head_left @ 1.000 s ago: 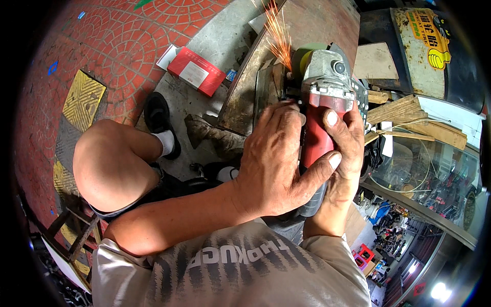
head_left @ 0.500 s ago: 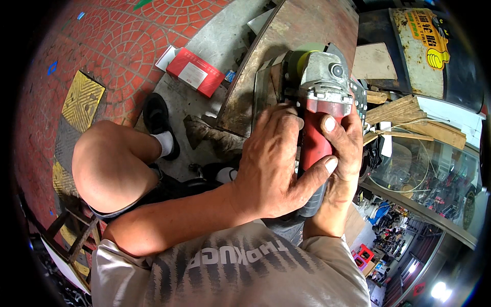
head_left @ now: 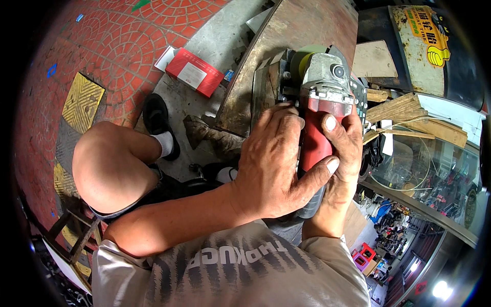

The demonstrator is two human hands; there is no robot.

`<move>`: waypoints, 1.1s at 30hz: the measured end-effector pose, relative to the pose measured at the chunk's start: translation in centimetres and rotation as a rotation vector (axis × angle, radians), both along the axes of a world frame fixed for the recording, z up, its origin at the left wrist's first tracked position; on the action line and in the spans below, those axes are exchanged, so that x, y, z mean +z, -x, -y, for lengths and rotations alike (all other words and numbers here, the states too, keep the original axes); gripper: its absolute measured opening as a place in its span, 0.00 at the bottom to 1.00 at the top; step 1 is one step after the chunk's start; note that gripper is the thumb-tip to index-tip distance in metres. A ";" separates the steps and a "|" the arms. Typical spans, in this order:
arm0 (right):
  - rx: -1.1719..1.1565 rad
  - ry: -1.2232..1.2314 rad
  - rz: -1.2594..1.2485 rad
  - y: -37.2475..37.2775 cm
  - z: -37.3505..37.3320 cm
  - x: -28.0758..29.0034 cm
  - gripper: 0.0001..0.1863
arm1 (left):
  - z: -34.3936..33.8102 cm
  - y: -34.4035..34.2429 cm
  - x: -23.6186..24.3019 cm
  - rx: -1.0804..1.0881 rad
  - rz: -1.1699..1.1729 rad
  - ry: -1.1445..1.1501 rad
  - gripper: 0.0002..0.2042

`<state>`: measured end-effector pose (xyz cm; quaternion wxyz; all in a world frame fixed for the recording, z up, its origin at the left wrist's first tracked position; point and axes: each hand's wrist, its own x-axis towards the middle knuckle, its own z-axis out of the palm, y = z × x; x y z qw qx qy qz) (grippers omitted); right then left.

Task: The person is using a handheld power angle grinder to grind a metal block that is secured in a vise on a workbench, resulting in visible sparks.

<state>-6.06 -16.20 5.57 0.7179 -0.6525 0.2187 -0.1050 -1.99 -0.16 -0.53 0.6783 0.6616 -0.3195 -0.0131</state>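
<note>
Gripping the grinder [head_left: 317, 138] at the board's [head_left: 317, 25] near end, with left hand [head_left: 271, 158] half-curled on its left side and right hand [head_left: 345, 143] wrapped round its right. No longer throwing sparks off the disc [head_left: 303, 59], unlike a second ago.

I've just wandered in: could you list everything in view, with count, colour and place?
Angle grinder: 1, red and grey, between the hands
Grinding disc: 1, yellow-green, at the grinder's head
Work surface: 1, worn brown, top centre
Box: 1, red with white label, left of the work surface
Wood pieces: several, tan, right
Glass pane: at least 1, clear, right
Textured plates: at least 2, yellow, left
Paving: 1 area, red, upper left
Clutter: too small to count, mixed colours, lower right
Shoe: 1, black, left of centre
Shirt: 1, beige with dark stripes, bottom
Left hand: 1, bare, thumb across the grinder
Right hand: 1, bare, on the grinder's right side
</note>
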 end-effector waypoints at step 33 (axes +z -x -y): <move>-0.023 0.007 -0.021 -0.4 -0.2 0.3 0.52 | 0.3 -0.4 0.1 0.031 0.004 0.036 0.30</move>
